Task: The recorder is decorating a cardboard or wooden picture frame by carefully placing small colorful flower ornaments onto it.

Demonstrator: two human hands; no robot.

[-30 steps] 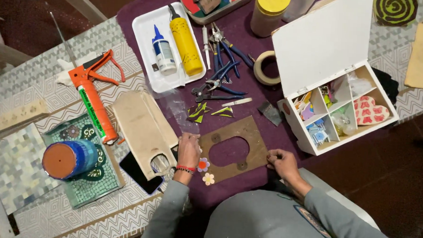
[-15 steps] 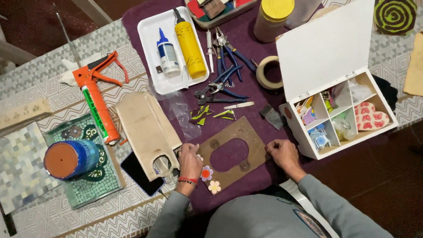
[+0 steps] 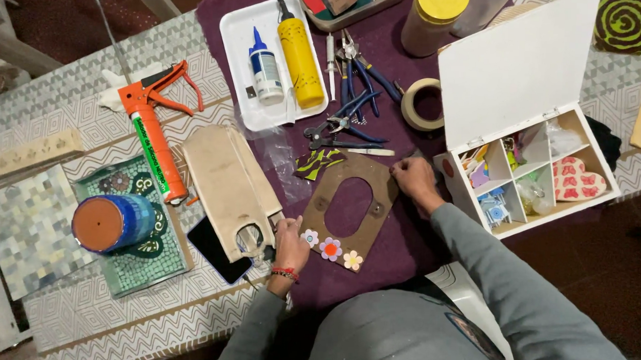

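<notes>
A brown wooden frame (image 3: 378, 183) with an oval hole lies tilted on the purple cloth (image 3: 403, 247). Three small flower pieces, one white (image 3: 309, 238), one red-centred (image 3: 330, 248) and one pale yellow (image 3: 352, 260), sit along its near edge. My left hand (image 3: 290, 244) grips the frame's near left corner, right beside the white flower. My right hand (image 3: 413, 177) pinches the frame's far right corner. Both sleeves are grey, and the left wrist wears a red bracelet.
A white tray (image 3: 235, 28) holds a glue bottle (image 3: 266, 66) and a yellow bottle (image 3: 300, 53). Pliers (image 3: 348, 110), a tape roll (image 3: 420, 103), an open compartment box (image 3: 527, 173), an orange caulking gun (image 3: 155, 142), a beige cut-out board (image 3: 228, 184), a phone (image 3: 215, 251) and a blue pot (image 3: 113, 222) surround the frame.
The frame has been turned to a steeper tilt. My right hand moved from its near right side to its far right corner. Three flowers now sit on its near edge.
</notes>
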